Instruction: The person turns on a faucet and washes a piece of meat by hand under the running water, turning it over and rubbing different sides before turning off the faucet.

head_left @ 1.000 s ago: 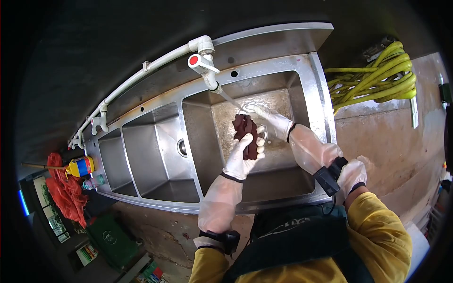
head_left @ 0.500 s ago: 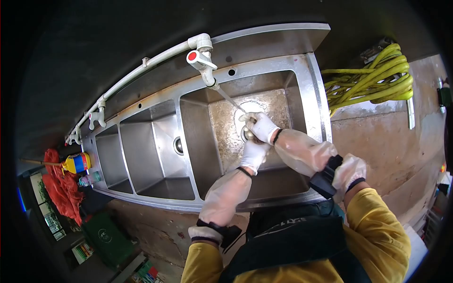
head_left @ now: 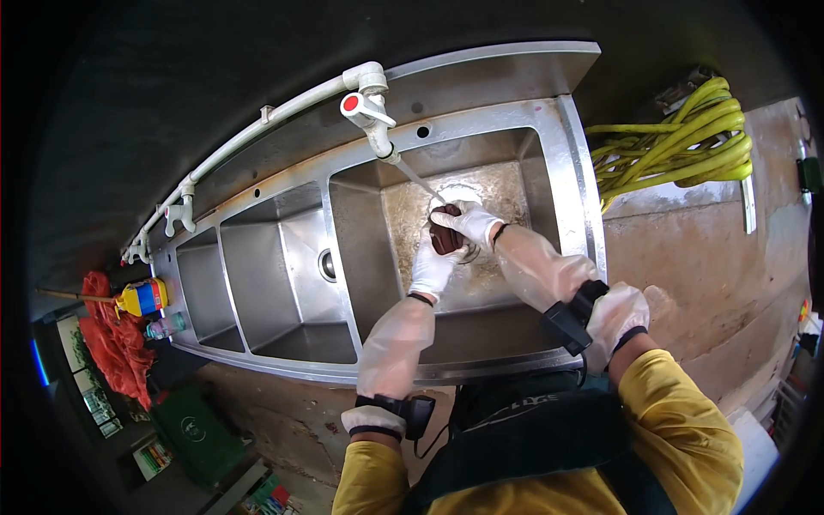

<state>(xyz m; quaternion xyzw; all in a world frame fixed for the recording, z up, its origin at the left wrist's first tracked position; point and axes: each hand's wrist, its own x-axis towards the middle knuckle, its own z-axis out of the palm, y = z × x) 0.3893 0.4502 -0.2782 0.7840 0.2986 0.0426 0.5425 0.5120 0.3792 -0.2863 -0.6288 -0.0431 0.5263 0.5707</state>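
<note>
My left hand (head_left: 434, 266), in a white glove, holds a small dark reddish-brown ridged object (head_left: 445, 233) from below and the left. My right hand (head_left: 475, 223), gloved too, has its fingers closed on the object's right side. What exactly the object is, I cannot make out. Both hands are over the right-hand basin (head_left: 403, 249) of a steel sink. A thin stream of water (head_left: 419, 178) runs from the white tap (head_left: 369, 112) with a red cap down to the object and my right fingers.
Two further basins (head_left: 292, 240) lie to the left, with more white taps (head_left: 180, 215) along a pipe. At the sink's left end stand a yellow bottle (head_left: 142, 297) and red cloth (head_left: 116, 343). A coiled yellow hose (head_left: 687, 146) hangs right of the sink.
The brown object now shows between my hands; it was mostly hidden before. My left hand has moved up and left, and my right hand has shifted slightly. Water keeps running.
</note>
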